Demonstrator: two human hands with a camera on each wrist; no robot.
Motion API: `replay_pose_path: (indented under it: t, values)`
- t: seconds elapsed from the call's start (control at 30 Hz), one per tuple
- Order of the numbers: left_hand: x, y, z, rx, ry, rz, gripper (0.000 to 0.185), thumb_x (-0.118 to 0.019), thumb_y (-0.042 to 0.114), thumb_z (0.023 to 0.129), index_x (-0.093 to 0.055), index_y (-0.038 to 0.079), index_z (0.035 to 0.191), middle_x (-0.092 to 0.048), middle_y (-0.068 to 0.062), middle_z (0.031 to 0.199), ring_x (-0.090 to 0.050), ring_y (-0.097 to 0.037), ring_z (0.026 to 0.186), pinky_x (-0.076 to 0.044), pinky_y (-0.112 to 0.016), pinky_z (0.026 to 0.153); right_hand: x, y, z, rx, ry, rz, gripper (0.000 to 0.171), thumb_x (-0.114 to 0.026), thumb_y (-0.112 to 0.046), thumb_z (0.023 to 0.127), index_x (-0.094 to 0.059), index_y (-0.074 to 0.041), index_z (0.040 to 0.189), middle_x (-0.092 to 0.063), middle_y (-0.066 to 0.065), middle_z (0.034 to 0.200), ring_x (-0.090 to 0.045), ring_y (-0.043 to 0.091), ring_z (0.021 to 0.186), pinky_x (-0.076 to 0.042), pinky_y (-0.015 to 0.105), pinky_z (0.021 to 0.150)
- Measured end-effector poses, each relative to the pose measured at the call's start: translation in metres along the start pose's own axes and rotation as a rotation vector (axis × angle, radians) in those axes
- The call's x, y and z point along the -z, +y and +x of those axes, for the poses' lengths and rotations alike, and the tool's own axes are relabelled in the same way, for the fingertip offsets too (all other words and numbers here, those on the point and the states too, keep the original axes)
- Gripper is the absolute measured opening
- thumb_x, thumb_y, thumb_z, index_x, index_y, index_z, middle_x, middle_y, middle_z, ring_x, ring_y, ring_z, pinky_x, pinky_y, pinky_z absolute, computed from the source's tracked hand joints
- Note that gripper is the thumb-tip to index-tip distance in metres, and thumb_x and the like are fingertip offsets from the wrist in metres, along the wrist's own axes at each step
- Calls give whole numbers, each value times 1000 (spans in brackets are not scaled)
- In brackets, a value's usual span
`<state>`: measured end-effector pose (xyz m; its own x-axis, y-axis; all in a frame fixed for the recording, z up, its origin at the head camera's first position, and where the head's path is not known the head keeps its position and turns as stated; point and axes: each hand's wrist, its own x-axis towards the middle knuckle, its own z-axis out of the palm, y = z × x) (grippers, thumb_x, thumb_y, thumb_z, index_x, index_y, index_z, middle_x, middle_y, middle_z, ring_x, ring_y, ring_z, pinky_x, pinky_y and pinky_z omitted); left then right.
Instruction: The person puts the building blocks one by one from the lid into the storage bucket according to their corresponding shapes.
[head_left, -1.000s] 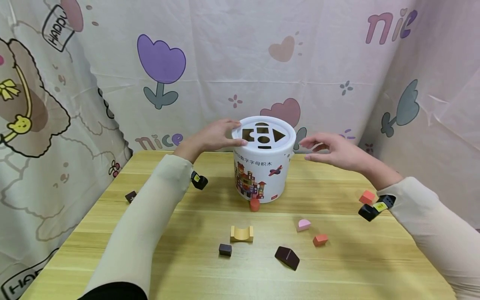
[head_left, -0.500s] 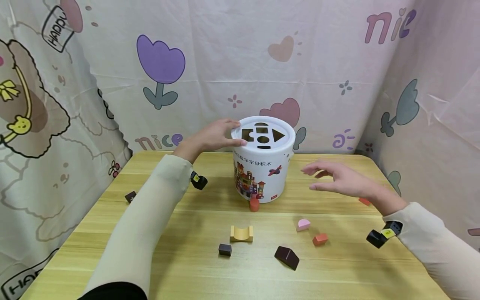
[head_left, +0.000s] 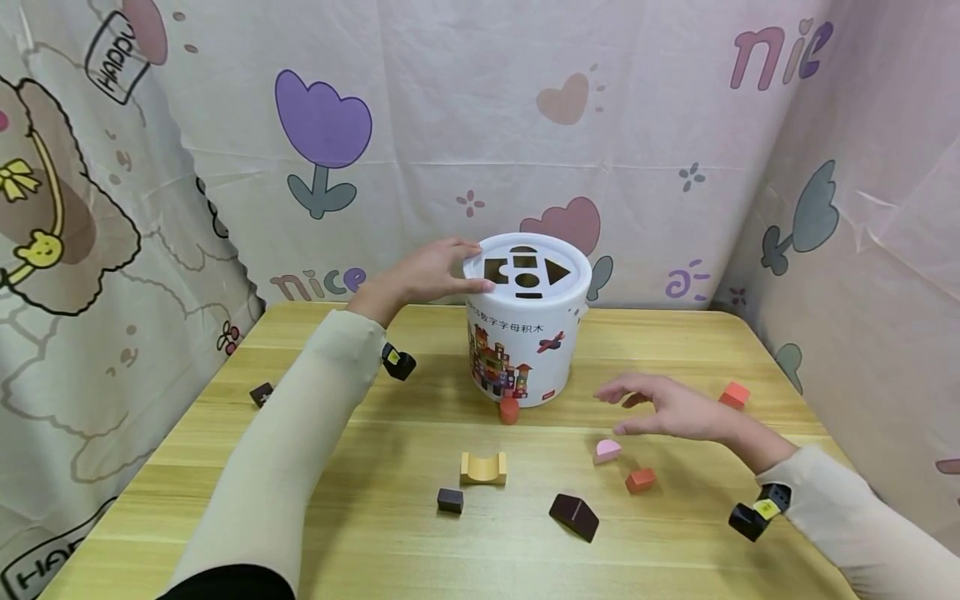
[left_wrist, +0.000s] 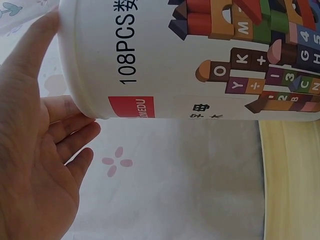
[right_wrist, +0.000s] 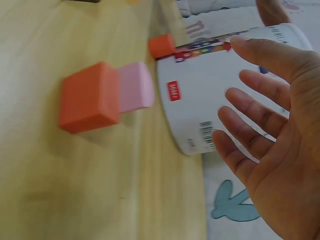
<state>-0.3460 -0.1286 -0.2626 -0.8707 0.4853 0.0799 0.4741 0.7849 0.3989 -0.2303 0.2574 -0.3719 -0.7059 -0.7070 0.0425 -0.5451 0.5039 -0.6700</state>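
A white bucket point(head_left: 525, 354) printed with toy blocks stands at the back, under a white lid point(head_left: 577, 271) with shaped holes. My left hand point(head_left: 420, 273) rests against the lid's left rim, thumb on top. In the left wrist view its other fingers point(left_wrist: 75, 127) lie loosely extended at the edge. My right hand point(head_left: 675, 408) hovers with fingers spread and nothing in them, right of the bucket. Nearest below it are a pink half-round block point(head_left: 607, 451) and an orange block point(head_left: 641, 480). Another orange block point(head_left: 734, 395) lies beyond its wrist.
A red-orange cylinder point(head_left: 509, 410) stands at the bucket's front. Nearer are a yellow arch block point(head_left: 483, 469), a small dark block point(head_left: 450, 500) and a larger dark pointed block point(head_left: 574, 517). Another dark block point(head_left: 261, 394) lies far left. Printed curtains point(head_left: 450, 108) enclose the wooden table point(head_left: 390, 533).
My right hand has come down from beside the lid toward the pink and orange blocks. The left hand and bucket have stayed in place.
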Motion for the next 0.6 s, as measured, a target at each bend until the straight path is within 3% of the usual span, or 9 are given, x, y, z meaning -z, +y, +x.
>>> replay_pose_path:
  t: [0.17,0.27,0.43,0.6]
  values:
    - [0,-1,0,-20,2,4,100,-61,76,77,-38,12,151,-33,-10,155,-31,-31,140,-29,-56,112,-15,7,-3,-41,-40,62,49,-74,-32,88,-60,-10,129,-62,6,124,-57,29,113,-48,44,98]
    - [0,-1,0,-37,10,8,99,-61,75,78,-39,11,150,-34,-10,155,-31,-30,140,-28,-54,113,-23,10,-5,-62,-47,64,47,-74,-35,87,-62,-13,127,-62,1,124,-58,25,113,-48,44,97]
    - [0,-1,0,-34,10,-5,99,-61,75,78,-38,10,151,-34,-10,155,-32,-30,140,-28,-54,113,-33,14,-6,14,-61,56,37,-75,-29,88,-67,-14,121,-64,-2,118,-60,22,108,-51,42,92]
    - [0,0,-2,-21,14,-17,100,-62,75,77,-38,12,151,-34,-10,154,-34,-31,138,-30,-54,111,-40,18,-6,87,-111,126,32,-74,-23,88,-68,-13,118,-66,1,111,-62,21,100,-54,38,90]
